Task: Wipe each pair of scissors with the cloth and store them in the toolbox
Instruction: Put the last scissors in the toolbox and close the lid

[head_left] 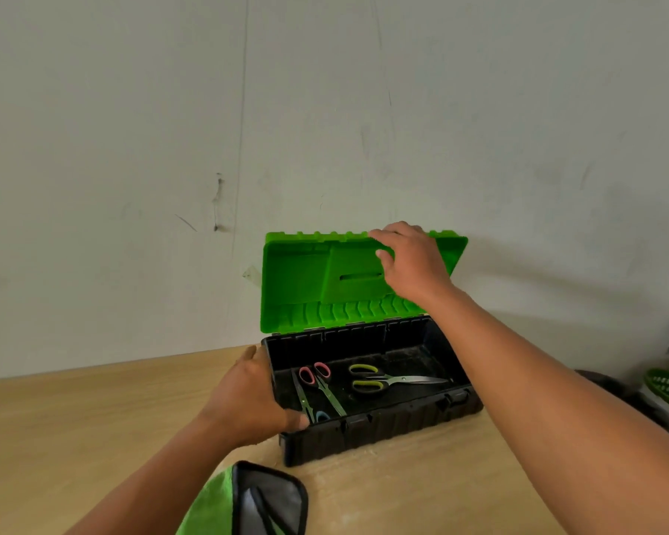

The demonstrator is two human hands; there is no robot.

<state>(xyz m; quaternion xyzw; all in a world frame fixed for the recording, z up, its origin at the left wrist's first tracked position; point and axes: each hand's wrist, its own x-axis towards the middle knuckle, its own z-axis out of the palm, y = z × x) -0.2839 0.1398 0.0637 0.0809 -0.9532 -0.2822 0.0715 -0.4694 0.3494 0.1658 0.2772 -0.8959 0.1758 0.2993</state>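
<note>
Toolbox (383,426) of black ribbed plastic, long and rectangular, stands open on the pale wood-grain counter (93,418) against a scuffed off-white wall (132,110). Its bright green plastic lid (306,279) is raised nearly upright on the back hinge, the inner face moulded with ridges and a slot. The right hand (414,260) reaches across to the lid's top edge, its grip closed there with fingers hooked over the rim and the thumb on the inner face. The left hand (248,399) holds the toolbox by its left end, its grip spanning that wall, fingers along the outside and the thumb bent round the near corner. A folded cloth (209,503), fuzzy green on one side and grey with black edging on the other, lies on the counter at the near edge. Three pairs lie on the box's dusty floor: yellow-green-handled scissors (402,379) with steel blades pointing right, pink-handled scissors (331,397) beside them to the left, and slim blue-handled scissors (302,397) next to the left wall.
</note>
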